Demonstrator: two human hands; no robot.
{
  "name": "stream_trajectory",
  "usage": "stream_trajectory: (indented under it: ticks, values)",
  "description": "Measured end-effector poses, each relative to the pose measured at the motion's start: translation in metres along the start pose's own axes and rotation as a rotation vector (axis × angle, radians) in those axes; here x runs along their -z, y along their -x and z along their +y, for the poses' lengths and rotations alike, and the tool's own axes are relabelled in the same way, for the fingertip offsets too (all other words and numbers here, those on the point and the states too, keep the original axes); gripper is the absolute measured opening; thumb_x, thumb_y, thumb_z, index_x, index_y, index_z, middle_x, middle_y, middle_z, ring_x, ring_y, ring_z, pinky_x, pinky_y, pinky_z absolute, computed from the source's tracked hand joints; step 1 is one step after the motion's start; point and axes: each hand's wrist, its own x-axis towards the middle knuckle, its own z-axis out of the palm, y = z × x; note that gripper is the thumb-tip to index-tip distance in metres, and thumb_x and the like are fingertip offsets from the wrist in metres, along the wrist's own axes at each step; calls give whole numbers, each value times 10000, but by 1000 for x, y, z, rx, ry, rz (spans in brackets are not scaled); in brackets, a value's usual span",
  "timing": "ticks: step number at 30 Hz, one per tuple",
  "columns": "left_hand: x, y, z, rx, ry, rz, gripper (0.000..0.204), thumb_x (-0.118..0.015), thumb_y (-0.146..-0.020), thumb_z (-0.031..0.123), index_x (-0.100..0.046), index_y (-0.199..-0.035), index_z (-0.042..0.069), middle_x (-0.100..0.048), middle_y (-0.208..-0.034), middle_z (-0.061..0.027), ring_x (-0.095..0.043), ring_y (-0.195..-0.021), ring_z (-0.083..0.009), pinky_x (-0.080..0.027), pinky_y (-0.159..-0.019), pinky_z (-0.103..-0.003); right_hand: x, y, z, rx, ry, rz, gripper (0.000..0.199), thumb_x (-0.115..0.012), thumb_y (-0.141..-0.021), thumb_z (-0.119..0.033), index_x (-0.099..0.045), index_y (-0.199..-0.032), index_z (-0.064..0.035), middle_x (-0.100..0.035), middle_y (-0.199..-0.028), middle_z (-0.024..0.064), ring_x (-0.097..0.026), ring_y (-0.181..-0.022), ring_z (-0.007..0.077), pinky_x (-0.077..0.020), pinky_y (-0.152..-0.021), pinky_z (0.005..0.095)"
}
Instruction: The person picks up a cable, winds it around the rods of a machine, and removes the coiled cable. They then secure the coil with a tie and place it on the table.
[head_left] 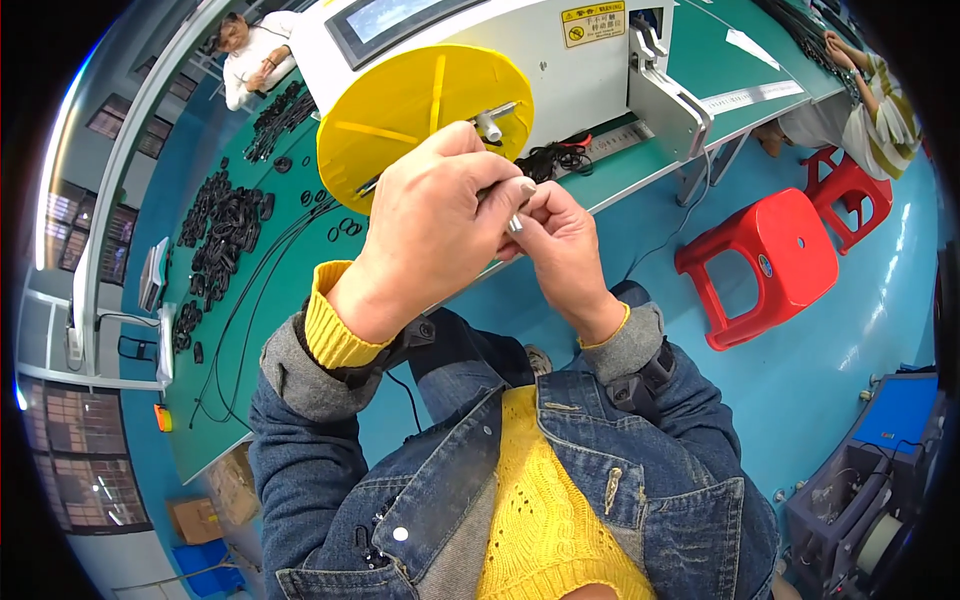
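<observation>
My left hand (425,225) is raised in front of the yellow disc, its fingers closed in a pinch. Against its fingertips, my right hand (568,258) is also closed, thumb and forefinger together. A small silvery piece (515,223) shows between the two thumbs; the rest of it is hidden by the fingers. Just beyond the hands stands a white machine (575,90) with a round yellow disc (400,105), which carries a grey peg (488,127). A bundle of thin black cable (553,160) lies by the machine's foot, right behind my fingers.
On the green table (285,250) to the left lie many coiled black cables (222,235) and long loose ones. A metal bracket (670,95) juts from the machine's right side. Red stools (770,255) stand at right. Two other people sit at the far left and far right.
</observation>
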Motion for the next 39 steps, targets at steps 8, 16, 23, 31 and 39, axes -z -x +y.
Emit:
stream_trajectory:
  ticks: [8, 16, 23, 31, 39]
  values:
    - [-1, 10, 3, -12, 30, -91, 99, -621, -778, 102, -675, -821, 32, -549, -684, -79, -560, -605, -203, -439, -559, -281, 4, 15, 16, -40, -188, -100, 79, -479, -885, -23, -498, -961, -36, -611, -918, 87, -632, -809, 155, -530, -680, 264]
    - [16, 43, -30, 358, 402, 190, 130, -611, -828, 64, -665, -937, 19, -585, -721, -36, -537, -628, -97, -423, -558, -219, -4, 13, 14, -38, -82, -131, 114, -449, -907, -58, -485, -1013, -42, -603, -977, 104, -625, -861, 184, -534, -692, 291]
    - [5, 67, -28, 245, 200, 311, 173, -655, -769, -1, -655, -942, -10, -596, -709, -73, -549, -585, -126, -432, -531, -229, -17, 20, 22, -48, -84, -124, 91, -451, -915, -81, -477, -997, -51, -609, -990, 109, -640, -839, 201, -538, -665, 293]
    - [-2, 85, -34, 15, -114, 376, 173, -653, -738, -33, -649, -910, -22, -582, -693, -111, -572, -562, -180, -454, -509, -263, -16, 11, 9, -84, -116, 1, 99, -446, -941, -122, -482, -985, -41, -628, -891, 84, -647, -760, 167, -529, -650, 262]
    - [-5, 73, -23, 123, 26, 425, 168, -658, -734, -42, -644, -900, -16, -584, -746, -98, -596, -599, -173, -474, -530, -264, -11, -9, -7, 193, 450, 70, 137, -480, -936, -135, -524, -892, -13, -609, -742, 47, -629, -673, 112, -514, -592, 228]
